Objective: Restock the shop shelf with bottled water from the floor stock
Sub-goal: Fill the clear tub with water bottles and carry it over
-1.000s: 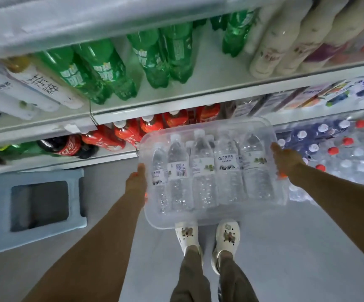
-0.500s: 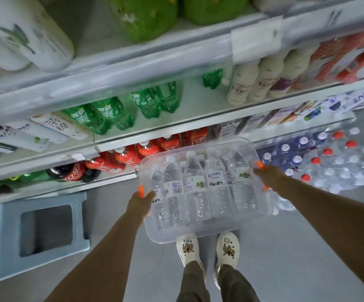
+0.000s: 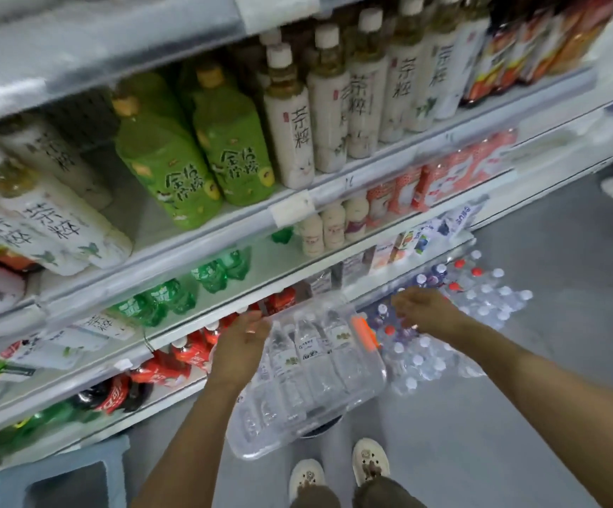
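Left hand (image 3: pixel 240 341) grips the water pack (image 3: pixel 308 375); right hand (image 3: pixel 424 309) hovers open just beside it

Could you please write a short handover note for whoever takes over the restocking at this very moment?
Left hand: pressed against the left end of the shrink-wrapped water pack, which is off the floor and tilted, in front of the shelves.
Right hand: open, beside the pack's right end, apparently not gripping it.
Floor stock: more packs of bottled water on the floor to the right, by the shelf base.
Done: one pack lifted.
Left: steady the pack, open it, shelve the bottles. No water shelved yet, as far as visible.
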The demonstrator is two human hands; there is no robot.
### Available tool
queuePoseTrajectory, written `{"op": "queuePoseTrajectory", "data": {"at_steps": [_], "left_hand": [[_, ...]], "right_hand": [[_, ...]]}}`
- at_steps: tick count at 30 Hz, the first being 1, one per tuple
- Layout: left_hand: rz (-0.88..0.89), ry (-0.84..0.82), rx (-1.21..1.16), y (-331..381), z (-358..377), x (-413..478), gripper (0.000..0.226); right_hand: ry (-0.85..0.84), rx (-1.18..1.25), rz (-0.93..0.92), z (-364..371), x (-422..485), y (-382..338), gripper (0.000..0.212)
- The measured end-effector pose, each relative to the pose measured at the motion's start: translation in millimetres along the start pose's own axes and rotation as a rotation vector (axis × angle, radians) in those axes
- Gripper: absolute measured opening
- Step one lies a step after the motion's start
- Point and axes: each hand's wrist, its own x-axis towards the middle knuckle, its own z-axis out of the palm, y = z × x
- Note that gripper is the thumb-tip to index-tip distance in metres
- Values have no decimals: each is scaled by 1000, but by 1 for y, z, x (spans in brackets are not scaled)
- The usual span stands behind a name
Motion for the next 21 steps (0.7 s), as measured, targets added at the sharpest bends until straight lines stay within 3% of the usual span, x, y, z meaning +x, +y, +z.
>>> {"op": "queuePoseTrajectory", "data": {"at_steps": [6, 11, 16, 21], "left_hand": [[430, -55, 214, 85, -11, -25, 40], [817, -180, 363, 151, 4, -58, 44], [1219, -164, 438, 202, 12, -97, 51], [1569, -235, 489, 238, 57, -153, 67]], "right_hand": [[363, -11, -113, -49, -96, -5, 17], [775, -95, -83, -64, -183, 8, 33], [1118, -220, 71, -51, -276, 32, 45], [1287, -237, 327, -23, -371, 68, 57]]}}
